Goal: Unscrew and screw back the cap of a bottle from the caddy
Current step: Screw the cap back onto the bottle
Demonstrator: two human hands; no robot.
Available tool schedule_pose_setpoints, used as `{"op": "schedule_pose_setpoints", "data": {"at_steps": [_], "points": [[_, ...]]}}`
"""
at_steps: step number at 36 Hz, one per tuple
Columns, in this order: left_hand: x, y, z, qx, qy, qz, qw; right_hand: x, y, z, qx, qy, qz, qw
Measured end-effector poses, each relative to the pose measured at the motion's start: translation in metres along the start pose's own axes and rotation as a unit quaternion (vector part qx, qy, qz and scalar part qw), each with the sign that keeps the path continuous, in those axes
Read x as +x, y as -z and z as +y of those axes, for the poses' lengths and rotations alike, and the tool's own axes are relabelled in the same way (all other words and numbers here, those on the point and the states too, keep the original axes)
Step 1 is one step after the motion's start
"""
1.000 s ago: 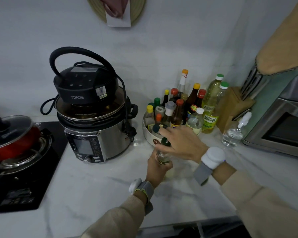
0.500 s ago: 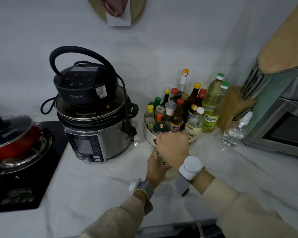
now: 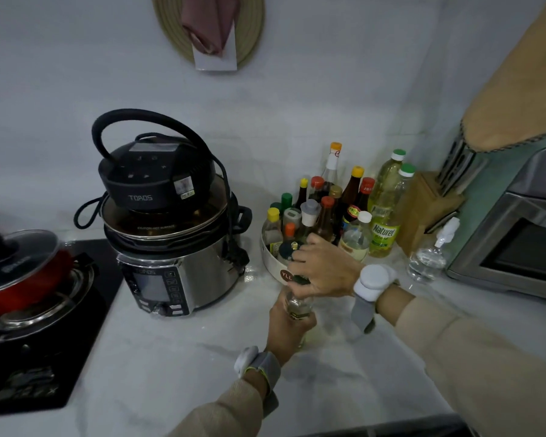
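Note:
A small clear glass bottle [image 3: 298, 305] stands on the white counter just in front of the caddy. My left hand [image 3: 289, 331] is wrapped around its body from below. My right hand [image 3: 323, 269] covers the top, fingers pinching the dark green cap [image 3: 302, 280], which sits at the bottle's mouth. Whether the cap is threaded on or loose cannot be told. The round white caddy [image 3: 273, 263] behind holds several sauce bottles with coloured caps.
A steel multicooker [image 3: 177, 247] with a black lid stands left of the caddy. A red pot [image 3: 22, 279] sits on the black hob at far left. Two oil bottles [image 3: 386, 212], a knife block [image 3: 423, 209], a spray bottle [image 3: 431, 257] and an oven [image 3: 517, 241] line the right.
My right hand went from spread beside the cap to down over the bottle top, and has now turned so the fingers pinch the cap. My left hand kept hold of the bottle.

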State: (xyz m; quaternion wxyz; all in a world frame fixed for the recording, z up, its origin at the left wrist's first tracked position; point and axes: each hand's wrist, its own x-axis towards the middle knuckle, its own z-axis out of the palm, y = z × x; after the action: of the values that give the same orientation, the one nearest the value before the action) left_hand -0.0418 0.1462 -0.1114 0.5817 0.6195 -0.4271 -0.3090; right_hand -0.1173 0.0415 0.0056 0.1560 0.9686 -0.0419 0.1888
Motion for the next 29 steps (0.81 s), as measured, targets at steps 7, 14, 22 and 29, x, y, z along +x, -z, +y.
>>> {"op": "schedule_pose_setpoints", "data": {"at_steps": [7,14,22,29], "points": [[-0.003,-0.003,0.001,-0.029,0.009,0.008,1.000,-0.002,-0.015,-0.036,-0.017,-0.289,0.067,0.955],[-0.003,-0.008,-0.002,-0.039,0.009,0.017,0.999,0.001,-0.006,-0.061,-0.069,-0.446,0.032,0.892],[-0.003,-0.006,-0.003,-0.040,0.022,0.019,0.999,-0.010,0.010,-0.015,-0.036,-0.089,-0.039,0.995],[-0.003,-0.006,0.000,-0.043,0.008,0.011,0.999,0.003,-0.001,-0.007,0.010,-0.049,-0.024,0.998]]}}
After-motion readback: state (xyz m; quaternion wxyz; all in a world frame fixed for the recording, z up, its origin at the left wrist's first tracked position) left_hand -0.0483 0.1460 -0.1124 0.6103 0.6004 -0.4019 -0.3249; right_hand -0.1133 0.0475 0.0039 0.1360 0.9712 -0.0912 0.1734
